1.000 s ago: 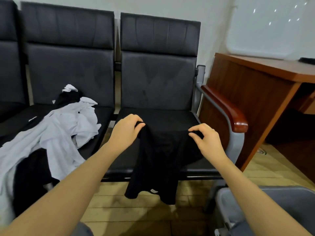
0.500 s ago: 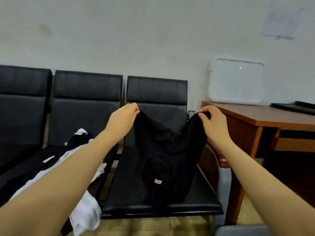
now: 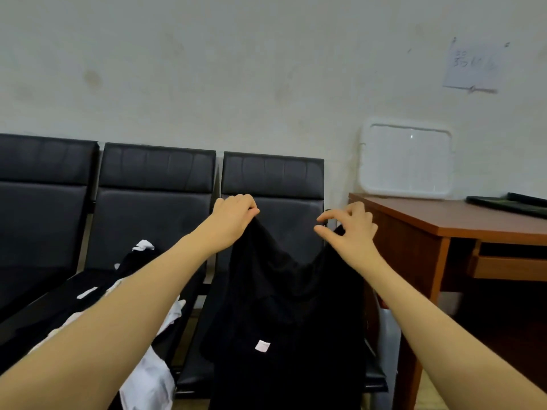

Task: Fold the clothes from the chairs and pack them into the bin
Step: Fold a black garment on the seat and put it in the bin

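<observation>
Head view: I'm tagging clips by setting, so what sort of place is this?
Probably an office or waiting room. A row of joined black padded chairs stands against a scuffed wall, a wooden desk sits beside them, and a handwritten paper notice is taped to the wall.

black garment (image 3: 284,306): matt cloth | chairs (image 3: 157,179): smooth leather-like | desk (image 3: 461,220): glossy wood

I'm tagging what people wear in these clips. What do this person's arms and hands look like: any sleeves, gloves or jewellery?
Both forearms are bare as far as the frame shows, with no sleeve edge in view. The left hand and right hand wear no gloves, and no rings, watch or bracelet are visible.
</observation>
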